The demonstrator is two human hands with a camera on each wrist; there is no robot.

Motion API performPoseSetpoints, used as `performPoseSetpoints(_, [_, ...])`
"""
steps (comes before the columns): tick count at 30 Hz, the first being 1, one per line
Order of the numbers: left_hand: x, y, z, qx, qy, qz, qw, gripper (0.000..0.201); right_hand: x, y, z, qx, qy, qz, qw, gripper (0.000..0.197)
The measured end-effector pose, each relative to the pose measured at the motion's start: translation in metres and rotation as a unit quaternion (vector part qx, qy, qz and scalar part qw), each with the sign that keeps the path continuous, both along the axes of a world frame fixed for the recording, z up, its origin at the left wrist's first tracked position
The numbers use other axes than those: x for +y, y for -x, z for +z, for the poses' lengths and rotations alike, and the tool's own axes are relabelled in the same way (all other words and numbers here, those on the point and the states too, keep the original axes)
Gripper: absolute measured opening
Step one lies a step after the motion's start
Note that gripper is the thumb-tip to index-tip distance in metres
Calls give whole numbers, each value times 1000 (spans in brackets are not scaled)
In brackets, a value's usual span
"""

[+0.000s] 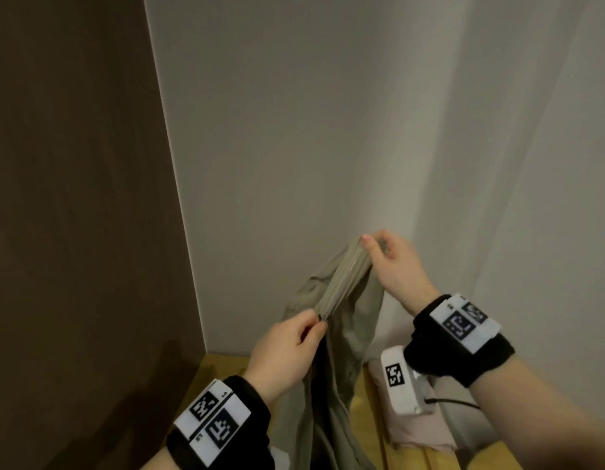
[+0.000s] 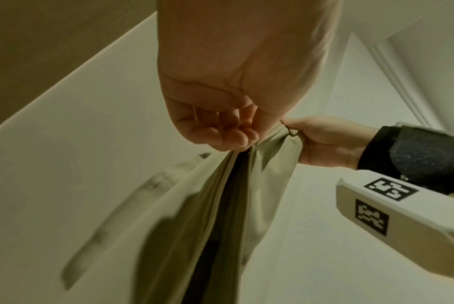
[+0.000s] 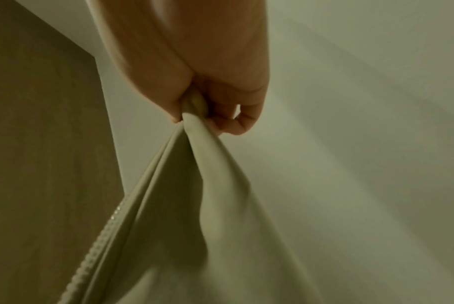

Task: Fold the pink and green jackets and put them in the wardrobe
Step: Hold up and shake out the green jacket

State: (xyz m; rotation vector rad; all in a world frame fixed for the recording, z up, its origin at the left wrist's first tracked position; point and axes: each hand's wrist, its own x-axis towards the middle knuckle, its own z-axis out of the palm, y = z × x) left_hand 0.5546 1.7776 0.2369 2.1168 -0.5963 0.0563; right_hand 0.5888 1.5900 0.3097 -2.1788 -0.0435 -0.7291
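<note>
Both hands pinched the green jacket (image 1: 341, 320) taut in midair above the wooden surface (image 1: 223, 368)
Left hand (image 1: 287, 354) gripped at 7 o'clock, right hand (image 1: 392, 262) at 1; the pink jacket (image 1: 419, 432) lay folded at 4. Thin pinches could slip, dropping the fabric unfolded

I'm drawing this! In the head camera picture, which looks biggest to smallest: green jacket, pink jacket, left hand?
1. green jacket, hanging from both hands.
2. and 3. pink jacket and left hand look alike; the jacket is partly hidden and the hand is nearer the camera, so I won't rank them.
</note>
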Motion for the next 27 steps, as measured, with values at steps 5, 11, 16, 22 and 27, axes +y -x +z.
performPoseSetpoints(5, [16,-1,3,-12,-36,25,999,26,-37,-4,10,-9,-52,-58,997,25])
performPoseSetpoints(11, [30,-4,10,-38,-33,50,997,24,-83,-5,-3,37,-48,-128,990,34])
performPoseSetpoints(16, [28,-2,16,-68,2,68,995,25,-93,1,-32,152,-30,-147,977,28])
performPoseSetpoints(22, [13,-3,22,-88,-32,49,994,26,-48,22,-45,169,22,-11,985,48])
performPoseSetpoints(27, [-5,-1,24,-130,-73,57,987,25,12,37,-57,133,243,142,950,34])
